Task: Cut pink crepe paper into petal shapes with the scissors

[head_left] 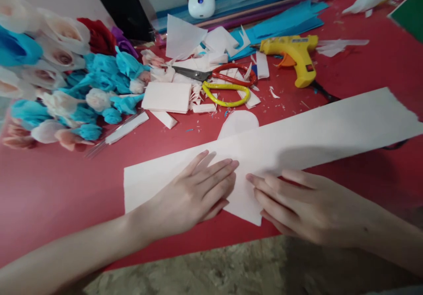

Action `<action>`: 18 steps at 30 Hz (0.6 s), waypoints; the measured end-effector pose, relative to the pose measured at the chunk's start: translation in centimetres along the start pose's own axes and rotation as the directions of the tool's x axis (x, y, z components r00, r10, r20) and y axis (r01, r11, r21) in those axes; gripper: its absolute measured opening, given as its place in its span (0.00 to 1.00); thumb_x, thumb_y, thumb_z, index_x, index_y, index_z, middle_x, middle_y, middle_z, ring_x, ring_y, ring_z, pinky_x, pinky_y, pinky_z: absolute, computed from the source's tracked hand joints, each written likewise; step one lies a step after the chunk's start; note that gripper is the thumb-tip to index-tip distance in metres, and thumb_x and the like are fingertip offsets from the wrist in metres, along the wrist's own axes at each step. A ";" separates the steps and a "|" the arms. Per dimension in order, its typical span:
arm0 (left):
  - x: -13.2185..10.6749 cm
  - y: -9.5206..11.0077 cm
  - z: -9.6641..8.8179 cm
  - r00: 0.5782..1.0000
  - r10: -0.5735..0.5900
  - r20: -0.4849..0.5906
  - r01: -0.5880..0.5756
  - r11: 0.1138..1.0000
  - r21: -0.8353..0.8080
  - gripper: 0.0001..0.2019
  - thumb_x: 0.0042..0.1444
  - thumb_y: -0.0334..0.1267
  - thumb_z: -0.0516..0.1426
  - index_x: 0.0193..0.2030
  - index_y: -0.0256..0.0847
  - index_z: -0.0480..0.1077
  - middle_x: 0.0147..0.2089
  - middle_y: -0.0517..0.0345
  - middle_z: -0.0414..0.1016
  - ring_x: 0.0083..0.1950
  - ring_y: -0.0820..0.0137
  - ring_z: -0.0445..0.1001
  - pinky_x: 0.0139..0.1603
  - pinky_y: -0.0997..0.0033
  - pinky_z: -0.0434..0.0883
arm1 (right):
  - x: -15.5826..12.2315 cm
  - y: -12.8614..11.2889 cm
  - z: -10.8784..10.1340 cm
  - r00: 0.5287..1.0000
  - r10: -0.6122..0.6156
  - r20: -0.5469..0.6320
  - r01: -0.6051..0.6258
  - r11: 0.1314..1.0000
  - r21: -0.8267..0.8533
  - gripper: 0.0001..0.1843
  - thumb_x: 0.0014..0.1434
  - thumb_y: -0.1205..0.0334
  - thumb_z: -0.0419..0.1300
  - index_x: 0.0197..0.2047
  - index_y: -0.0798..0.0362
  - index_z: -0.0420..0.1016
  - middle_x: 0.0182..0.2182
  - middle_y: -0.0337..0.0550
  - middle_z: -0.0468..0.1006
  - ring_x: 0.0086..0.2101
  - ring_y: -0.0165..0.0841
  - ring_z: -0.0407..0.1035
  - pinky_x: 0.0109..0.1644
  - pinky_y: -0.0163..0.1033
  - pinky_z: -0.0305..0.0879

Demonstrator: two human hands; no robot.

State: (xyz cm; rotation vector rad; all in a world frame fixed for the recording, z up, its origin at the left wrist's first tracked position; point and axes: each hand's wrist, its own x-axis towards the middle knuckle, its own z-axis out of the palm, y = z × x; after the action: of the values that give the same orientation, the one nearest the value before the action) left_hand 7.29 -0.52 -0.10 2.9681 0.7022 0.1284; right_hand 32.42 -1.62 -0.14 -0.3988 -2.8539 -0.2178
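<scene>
A long strip of white crepe-like paper (337, 130) lies slanted across the red table. My left hand (194, 189) rests flat on it, fingers stretched out towards the right. My right hand (297, 207) is at the strip's lower edge, its fingers extended and slightly bent, with the tips on or just above the paper. A rounded, petal-like paper piece (240, 124) shows above the strip, and a pointed paper end (251, 213) shows below it between my hands. Whether these two parts join is hidden.
Scissors (228, 79) with red and yellow handles lie on paper scraps beside a folded white paper stack (167, 97). A yellow glue gun (299, 55) lies behind the strip. Crepe paper flowers (102, 72) crowd the left; blue paper (280, 24) lies at the back.
</scene>
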 end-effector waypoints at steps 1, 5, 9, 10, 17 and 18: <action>0.0 0.0 0.0 1.000 -0.002 0.002 0.002 1.000 -0.001 0.16 0.63 0.35 0.48 0.55 0.33 0.63 0.63 0.48 0.61 0.65 0.62 0.58 0.68 0.49 0.52 | -0.1 0.1 -0.2 1.000 -0.009 0.004 0.009 1.000 0.010 0.13 0.60 0.68 0.50 0.42 0.64 0.74 0.43 0.58 0.76 0.44 0.43 0.67 0.44 0.46 0.60; 0.0 0.0 0.0 1.000 -0.003 0.008 0.003 1.000 -0.001 0.16 0.63 0.36 0.48 0.55 0.33 0.63 0.64 0.49 0.61 0.66 0.62 0.58 0.68 0.49 0.52 | -0.3 0.2 -0.7 0.999 -0.014 0.029 0.013 1.000 0.024 0.14 0.60 0.69 0.48 0.43 0.66 0.72 0.43 0.59 0.76 0.42 0.43 0.69 0.42 0.46 0.61; -0.1 0.0 -0.1 1.000 -0.007 0.007 0.007 1.000 -0.002 0.16 0.63 0.36 0.49 0.55 0.33 0.63 0.64 0.48 0.61 0.66 0.62 0.58 0.68 0.49 0.52 | -0.5 0.0 -1.1 0.999 -0.014 0.046 0.013 0.999 0.029 0.15 0.60 0.69 0.48 0.42 0.64 0.74 0.42 0.59 0.76 0.42 0.44 0.69 0.41 0.47 0.62; -0.1 0.0 -0.1 1.000 -0.007 0.011 0.007 1.000 -0.001 0.16 0.63 0.36 0.49 0.55 0.33 0.63 0.64 0.48 0.61 0.66 0.62 0.57 0.68 0.49 0.52 | -0.5 0.0 -1.2 0.999 -0.012 0.043 0.011 0.999 0.031 0.15 0.60 0.70 0.48 0.41 0.64 0.74 0.41 0.59 0.76 0.42 0.44 0.69 0.41 0.47 0.62; 0.0 0.0 0.0 1.000 -0.003 0.010 0.003 1.000 0.010 0.15 0.63 0.35 0.49 0.54 0.33 0.64 0.63 0.47 0.61 0.65 0.62 0.58 0.67 0.48 0.54 | -0.7 0.0 -1.7 0.998 0.049 0.030 -0.050 0.997 0.055 0.14 0.59 0.70 0.49 0.37 0.63 0.76 0.38 0.56 0.78 0.36 0.42 0.70 0.41 0.48 0.61; 0.1 0.0 0.0 1.000 -0.003 0.016 0.003 1.000 0.008 0.15 0.62 0.35 0.49 0.55 0.33 0.64 0.63 0.48 0.61 0.65 0.62 0.58 0.67 0.48 0.54 | -0.7 0.1 -1.8 0.998 0.054 0.023 -0.055 0.997 0.056 0.14 0.59 0.70 0.49 0.37 0.62 0.76 0.38 0.55 0.79 0.36 0.41 0.70 0.41 0.48 0.61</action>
State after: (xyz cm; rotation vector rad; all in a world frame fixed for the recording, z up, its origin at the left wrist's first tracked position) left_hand 7.36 -0.53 -0.06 2.9720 0.7069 0.1014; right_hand 33.49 -2.06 1.38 -0.4693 -2.8584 -0.1229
